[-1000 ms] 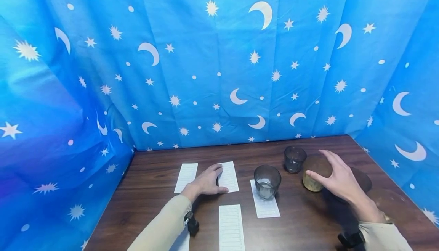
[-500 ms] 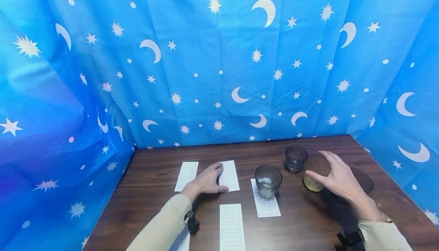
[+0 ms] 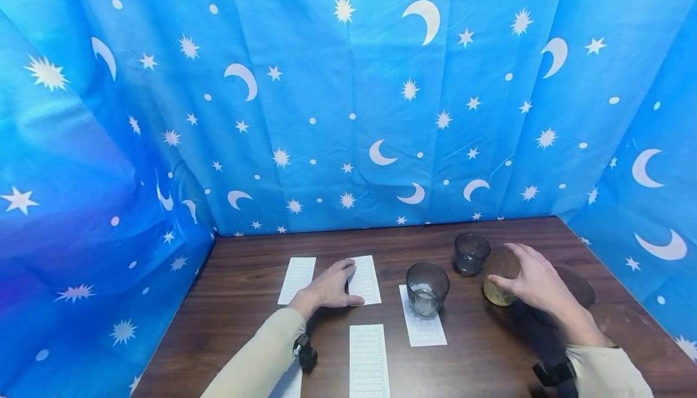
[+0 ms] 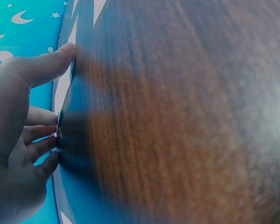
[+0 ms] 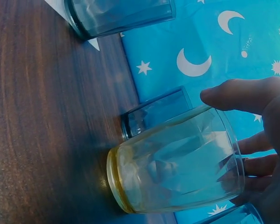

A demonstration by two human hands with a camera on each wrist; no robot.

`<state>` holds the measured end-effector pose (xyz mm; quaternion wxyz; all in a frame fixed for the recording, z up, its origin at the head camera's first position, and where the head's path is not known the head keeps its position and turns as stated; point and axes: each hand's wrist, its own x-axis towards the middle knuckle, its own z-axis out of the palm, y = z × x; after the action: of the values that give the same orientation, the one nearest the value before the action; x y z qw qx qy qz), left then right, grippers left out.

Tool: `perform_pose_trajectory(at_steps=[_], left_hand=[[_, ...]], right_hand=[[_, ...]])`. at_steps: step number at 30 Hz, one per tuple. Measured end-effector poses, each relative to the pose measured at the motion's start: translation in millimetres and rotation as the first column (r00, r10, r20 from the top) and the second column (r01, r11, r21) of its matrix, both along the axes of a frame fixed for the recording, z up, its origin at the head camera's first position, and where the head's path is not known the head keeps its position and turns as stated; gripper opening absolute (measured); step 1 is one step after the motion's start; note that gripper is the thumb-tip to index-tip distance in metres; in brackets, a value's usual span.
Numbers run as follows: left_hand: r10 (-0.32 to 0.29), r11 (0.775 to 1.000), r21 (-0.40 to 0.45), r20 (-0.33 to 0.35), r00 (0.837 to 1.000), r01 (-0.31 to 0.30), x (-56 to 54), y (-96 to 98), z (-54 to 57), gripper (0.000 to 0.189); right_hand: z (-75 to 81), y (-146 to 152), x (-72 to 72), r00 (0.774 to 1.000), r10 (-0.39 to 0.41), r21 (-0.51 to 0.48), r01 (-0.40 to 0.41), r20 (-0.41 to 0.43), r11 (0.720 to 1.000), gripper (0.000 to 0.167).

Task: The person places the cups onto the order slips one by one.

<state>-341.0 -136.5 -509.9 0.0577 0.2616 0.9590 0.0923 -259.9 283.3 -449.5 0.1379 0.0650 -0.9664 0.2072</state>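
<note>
My right hand (image 3: 536, 283) curves over the rim of a yellowish glass cup (image 3: 494, 295), which stands upright on the table. In the right wrist view the thumb lies right at the rim of that cup (image 5: 172, 163), and the other fingers show on its far side. I cannot tell whether they squeeze it. My left hand (image 3: 329, 286) rests on the table with relaxed, spread fingers and holds nothing. Its fingertips and thumb overlap the left edge of a printed paper slip (image 3: 366, 280). The left wrist view shows this hand (image 4: 18, 126) with fingertips down at the tabletop.
A grey glass cup (image 3: 428, 289) stands on another slip (image 3: 427, 332); a smaller dark cup (image 3: 471, 256) stands behind. Two more glasses, one dark (image 3: 578, 286) and one clear (image 3: 623, 328), are beyond my right hand. Other slips (image 3: 296, 280) lie on the wooden table (image 3: 245, 319) before a blue curtain (image 3: 327, 83).
My right hand has lowered slightly and drawn in closer around the yellowish cup's rim. The left hand keeps its place, and the cups and slips have not moved.
</note>
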Motion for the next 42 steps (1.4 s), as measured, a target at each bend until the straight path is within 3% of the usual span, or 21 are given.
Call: perform_pose_trajectory(at_steps=[17, 34, 42], left_hand=[[-0.008, 1.000, -0.005, 0.002, 1.000, 0.008, -1.6, -1.2, -1.3, 0.090], [-0.006, 1.000, -0.004, 0.001, 1.000, 0.006, 1.3, -2.4, 0.4, 0.091], [-0.003, 1.000, -0.023, -0.004, 1.000, 0.003, -0.8, 0.8, -0.5, 0.090]], right_hand=[[-0.8, -9, 2.6, 0.999, 0.034, -0.010, -0.034, 0.000, 0.999, 0.086], [-16.8, -21, 7.2, 0.999, 0.004, -0.100, -0.009, -0.048, 0.995, 0.087], [-20.4, -22, 11.3, 1.000, -0.016, -0.125, 0.018, 0.017, 0.992, 0.093]])
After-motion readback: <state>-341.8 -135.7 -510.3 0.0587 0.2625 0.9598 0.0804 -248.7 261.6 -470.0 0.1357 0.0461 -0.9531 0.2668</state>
